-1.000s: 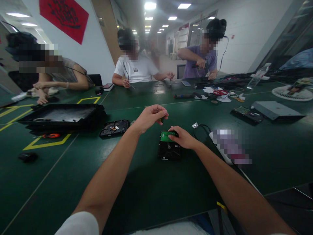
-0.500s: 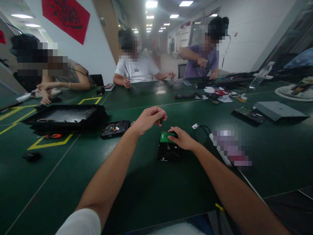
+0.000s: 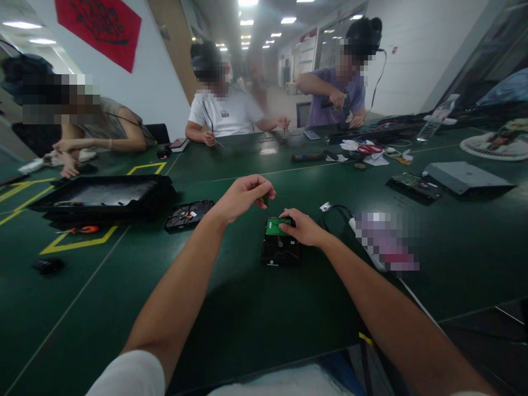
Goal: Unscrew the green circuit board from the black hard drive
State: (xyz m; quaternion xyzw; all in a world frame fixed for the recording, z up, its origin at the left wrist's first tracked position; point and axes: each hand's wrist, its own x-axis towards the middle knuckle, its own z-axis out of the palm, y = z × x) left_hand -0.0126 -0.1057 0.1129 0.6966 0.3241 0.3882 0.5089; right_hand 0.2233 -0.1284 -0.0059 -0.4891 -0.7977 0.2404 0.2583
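Note:
A black hard drive (image 3: 280, 252) with a green circuit board (image 3: 274, 226) at its far end lies on the table in front of me. My right hand (image 3: 303, 226) grips its far right corner, the thumb resting over the board. To the upper left of the drive, my left hand (image 3: 247, 197) hovers above the table with its fingers pinched together. A small dark thing with a yellowish spot shows under those fingertips; it is too small and covered to name. Another hard drive (image 3: 188, 214) lies left of my left forearm.
On the left are a black plastic tray (image 3: 107, 192) and an orange-handled tool (image 3: 86, 229). To the right lie a white power strip (image 3: 369, 250), a circuit-board device (image 3: 414, 187) and a grey metal box (image 3: 468, 177). A water bottle (image 3: 438, 118) leans farther back. Three people work across the table.
The whole view has shifted slightly, so things appear a little farther left and up. Both hands keep nearly the same place relative to the drive, the left still pinched, the right still gripping.

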